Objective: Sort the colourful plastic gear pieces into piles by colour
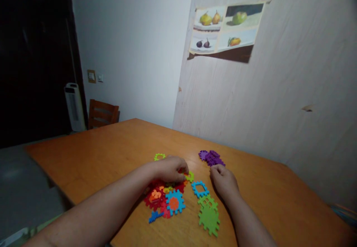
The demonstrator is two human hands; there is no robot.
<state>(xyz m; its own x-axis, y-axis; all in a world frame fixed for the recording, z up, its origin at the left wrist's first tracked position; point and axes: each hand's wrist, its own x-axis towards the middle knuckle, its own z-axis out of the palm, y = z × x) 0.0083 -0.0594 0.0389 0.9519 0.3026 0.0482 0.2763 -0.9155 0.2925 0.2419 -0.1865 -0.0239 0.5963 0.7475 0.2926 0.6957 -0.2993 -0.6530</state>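
My left hand [173, 169] reaches over a mixed pile of flat, notched building pieces, its fingers curled downward. A yellow-green piece [190, 176] lies right by its fingertips; whatever the fingers pinch is hidden. Under and in front of that hand are dark red pieces [153, 201], a blue piece with an orange centre [175, 202] and a darker blue piece [156, 216]. My right hand [225, 183] rests on the table as a loose fist, with nothing visible in it. Just beyond its knuckles sits a heap of purple pieces [213, 158].
Between my forearms lie a light blue square frame [200, 189] and green pieces [209, 219]. Another yellow-green piece [159, 156] is behind my left wrist. The wooden table [111, 143] meets a wall with a fruit poster [227, 27]. A chair [102, 113] stands at the far left.
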